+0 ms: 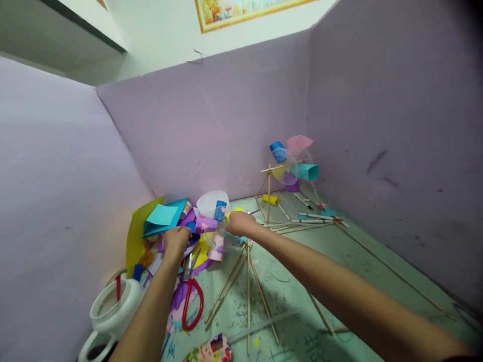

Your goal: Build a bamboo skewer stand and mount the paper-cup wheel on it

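My right hand point(240, 224) is closed at the right side of a small wheel of paper tubes on a clear plastic disc point(211, 235). Purple point(206, 223), blue point(220, 210) and pale pink point(216, 248) tubes show on that wheel, and a bit of yellow shows at my fingertips. My left hand point(176, 243) is closed just left of the wheel, over coloured paper; anything in its fingers is hidden. A stand of thin wooden sticks point(248, 281) splays out below the wheel. Red-handled scissors point(192, 304) lie near my left forearm.
A second tube wheel point(292, 163) stands on a stick frame at back right. Markers point(317, 220) and loose sticks point(392, 266) lie near it. A white bowl point(211, 201), coloured paper point(162, 216) and a white jug point(113, 306) are left. Purple-grey panels point(211, 125) enclose the table.
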Demonstrator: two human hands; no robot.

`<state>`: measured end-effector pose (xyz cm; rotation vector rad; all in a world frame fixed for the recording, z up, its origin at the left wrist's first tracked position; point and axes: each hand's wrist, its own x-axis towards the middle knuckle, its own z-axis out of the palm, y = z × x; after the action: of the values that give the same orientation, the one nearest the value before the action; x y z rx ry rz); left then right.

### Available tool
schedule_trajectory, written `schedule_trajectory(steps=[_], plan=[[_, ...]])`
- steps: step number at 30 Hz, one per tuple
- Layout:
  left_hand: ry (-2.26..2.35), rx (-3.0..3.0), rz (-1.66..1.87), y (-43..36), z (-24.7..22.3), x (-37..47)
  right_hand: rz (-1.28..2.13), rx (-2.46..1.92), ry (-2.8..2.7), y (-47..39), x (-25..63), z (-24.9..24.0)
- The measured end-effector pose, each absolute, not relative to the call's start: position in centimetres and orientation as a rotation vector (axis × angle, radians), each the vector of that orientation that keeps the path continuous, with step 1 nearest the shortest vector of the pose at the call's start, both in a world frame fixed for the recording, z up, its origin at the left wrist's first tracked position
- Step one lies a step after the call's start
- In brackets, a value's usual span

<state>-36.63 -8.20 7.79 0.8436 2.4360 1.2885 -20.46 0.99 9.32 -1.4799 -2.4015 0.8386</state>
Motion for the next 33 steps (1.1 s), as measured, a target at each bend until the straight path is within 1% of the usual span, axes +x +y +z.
schedule_trajectory(steps=[3, 7, 13, 15, 19, 23, 25, 29, 33], plan=[[2.442, 0.852, 1.260, -8.7, 8.5, -36.3, 0.942, -1.478, -2.373, 1.5, -18.8, 9.4], [2.465, 0.987, 1.328, -8.8, 9.2, -35.6, 1.145, -1.332, -2.286, 2.6, -14.4, 10.5], [2.440, 1.576, 1.426, -8.4, 11.6, -32.6, 1.297, -1.045, -2.186, 4.3, -6.6, 13.3], [2.375, 1.837, 1.378, -8.3, 12.8, -30.7, 1.313, -0.981, -2.188, 4.8, -4.7, 14.3], [2.178, 2.338, 1.166, -8.1, 14.8, -26.9, 1.342, -0.895, -2.214, 5.0, -2.2, 16.3], [2.191, 2.771, 0.945, -7.7, 16.1, -24.1, 1.373, -0.828, -2.236, 4.4, -0.8, 17.9], [2.192, 2.801, 0.902, -7.4, 16.8, -23.2, 1.378, -0.806, -2.239, 4.2, -0.2, 18.2], [2.098, 2.630, 0.850, -7.0, 17.9, -21.7, 1.331, -0.821, -2.218, 4.2, 1.5, 18.1], [2.074, 2.428, 0.885, -6.4, 18.0, -20.6, 1.065, -0.827, -2.181, 4.6, 3.5, 17.8]])
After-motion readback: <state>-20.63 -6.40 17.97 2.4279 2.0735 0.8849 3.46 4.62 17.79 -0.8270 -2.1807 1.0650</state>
